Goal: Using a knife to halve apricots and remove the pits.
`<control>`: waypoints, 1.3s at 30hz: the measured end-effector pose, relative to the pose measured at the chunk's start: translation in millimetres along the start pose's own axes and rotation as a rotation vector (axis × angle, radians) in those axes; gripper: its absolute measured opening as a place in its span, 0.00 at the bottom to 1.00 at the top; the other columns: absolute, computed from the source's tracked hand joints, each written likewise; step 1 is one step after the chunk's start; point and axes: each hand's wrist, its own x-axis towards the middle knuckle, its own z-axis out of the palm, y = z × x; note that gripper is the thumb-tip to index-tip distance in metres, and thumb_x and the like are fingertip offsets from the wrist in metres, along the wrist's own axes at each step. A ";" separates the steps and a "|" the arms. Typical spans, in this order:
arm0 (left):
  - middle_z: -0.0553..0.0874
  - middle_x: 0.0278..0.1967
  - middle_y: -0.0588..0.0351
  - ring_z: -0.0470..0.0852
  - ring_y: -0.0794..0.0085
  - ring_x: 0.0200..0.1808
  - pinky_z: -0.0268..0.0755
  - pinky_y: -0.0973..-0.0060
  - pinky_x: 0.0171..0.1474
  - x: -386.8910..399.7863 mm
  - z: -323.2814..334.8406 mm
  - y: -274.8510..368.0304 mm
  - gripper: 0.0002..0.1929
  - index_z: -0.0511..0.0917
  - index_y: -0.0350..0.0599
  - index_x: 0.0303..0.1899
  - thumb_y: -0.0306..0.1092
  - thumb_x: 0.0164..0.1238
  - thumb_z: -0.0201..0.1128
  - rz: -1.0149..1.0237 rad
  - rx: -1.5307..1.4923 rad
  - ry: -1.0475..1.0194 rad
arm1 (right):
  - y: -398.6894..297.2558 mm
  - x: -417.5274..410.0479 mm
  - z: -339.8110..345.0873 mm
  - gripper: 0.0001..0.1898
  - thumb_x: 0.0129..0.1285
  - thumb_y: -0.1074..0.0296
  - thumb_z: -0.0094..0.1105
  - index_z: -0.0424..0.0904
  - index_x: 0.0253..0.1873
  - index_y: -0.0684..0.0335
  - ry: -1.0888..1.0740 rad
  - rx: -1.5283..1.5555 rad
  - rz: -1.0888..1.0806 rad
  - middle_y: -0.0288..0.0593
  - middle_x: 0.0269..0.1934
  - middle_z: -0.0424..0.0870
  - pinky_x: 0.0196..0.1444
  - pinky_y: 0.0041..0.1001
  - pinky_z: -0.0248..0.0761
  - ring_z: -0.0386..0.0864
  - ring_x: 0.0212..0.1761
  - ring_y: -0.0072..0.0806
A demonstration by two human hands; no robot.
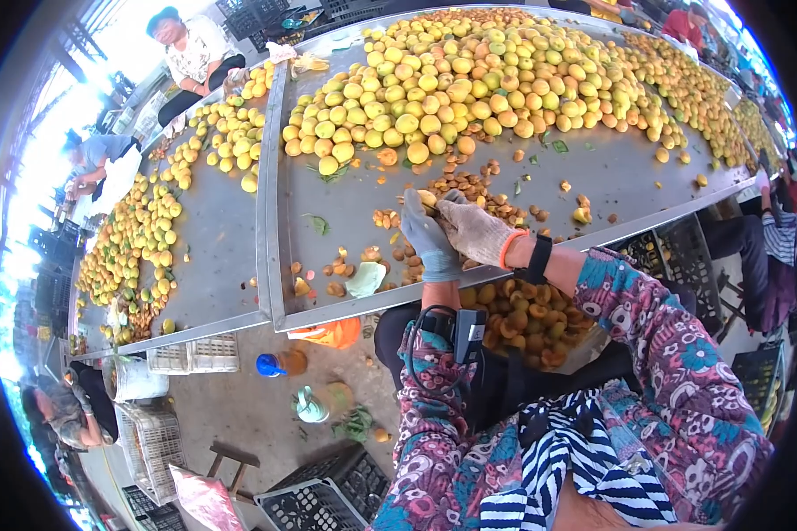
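My left hand [426, 232], in a grey-blue glove, holds a yellow apricot [428, 198] at its fingertips above the near edge of the metal table [365, 192]. Against it is my right hand [475, 229], in a pale knit glove with an orange cuff, its fingers at the same fruit; whether it holds a tool is hidden. Brown apricot pits [468, 188] lie scattered just beyond and beside the hands. Farther back on the table rises a large heap of whole apricots [438, 93]. Below the table edge, at my lap, sits a mass of apricot halves [528, 318].
A raised metal divider [271, 199] splits the table at left, with more apricots [139, 232] beyond it. Bottles [282, 364] and a black plastic crate [315, 508] stand on the floor. A person [192, 56] sits across at upper left; others work around the table.
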 end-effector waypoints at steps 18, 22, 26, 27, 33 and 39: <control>0.83 0.28 0.51 0.81 0.72 0.25 0.72 0.77 0.27 -3.0 -6.1 -5.4 0.17 0.76 0.40 0.37 0.44 0.77 0.48 0.498 0.761 -0.149 | 3.1 -11.7 -35.0 0.20 0.67 0.52 0.60 0.73 0.49 0.65 0.180 0.546 0.078 0.40 0.36 0.78 0.41 0.29 0.71 0.75 0.38 0.23; 0.79 0.17 0.55 0.73 0.75 0.10 0.63 0.80 0.14 -13.9 3.6 -4.4 0.18 0.75 0.43 0.34 0.47 0.77 0.48 0.037 0.562 -0.281 | 12.8 -9.0 -53.9 0.20 0.61 0.55 0.69 0.71 0.44 0.64 0.242 0.180 0.014 0.37 0.29 0.77 0.30 0.27 0.71 0.74 0.27 0.23; 0.81 0.23 0.57 0.73 0.80 0.14 0.62 0.82 0.16 -4.3 7.4 -8.6 0.17 0.76 0.43 0.36 0.46 0.78 0.47 1.000 0.990 -0.313 | 12.5 -15.2 -62.0 0.17 0.61 0.60 0.68 0.73 0.47 0.63 0.045 0.554 0.083 0.31 0.27 0.75 0.28 0.23 0.69 0.73 0.26 0.17; 0.80 0.24 0.58 0.73 0.81 0.15 0.62 0.83 0.17 -5.6 6.3 -12.0 0.17 0.76 0.43 0.37 0.46 0.78 0.47 1.133 1.025 -0.331 | 13.8 -18.1 -62.6 0.16 0.61 0.61 0.67 0.74 0.47 0.63 0.027 0.614 0.127 0.30 0.27 0.74 0.27 0.22 0.68 0.73 0.26 0.16; 0.75 0.22 0.64 0.69 0.84 0.16 0.61 0.85 0.19 -35.9 10.4 -18.2 0.17 0.77 0.44 0.39 0.46 0.79 0.45 0.323 0.657 -0.428 | 27.9 -24.9 -53.3 0.10 0.68 0.62 0.59 0.72 0.42 0.61 0.147 1.200 0.258 0.31 0.20 0.71 0.15 0.19 0.61 0.65 0.14 0.16; 0.75 0.17 0.61 0.68 0.83 0.15 0.59 0.83 0.19 -56.5 20.4 4.0 0.13 0.77 0.39 0.38 0.37 0.76 0.50 0.324 0.768 -0.616 | 41.2 -65.2 -77.8 0.12 0.68 0.59 0.62 0.73 0.44 0.61 0.187 1.016 0.234 0.30 0.21 0.74 0.13 0.15 0.58 0.67 0.14 0.13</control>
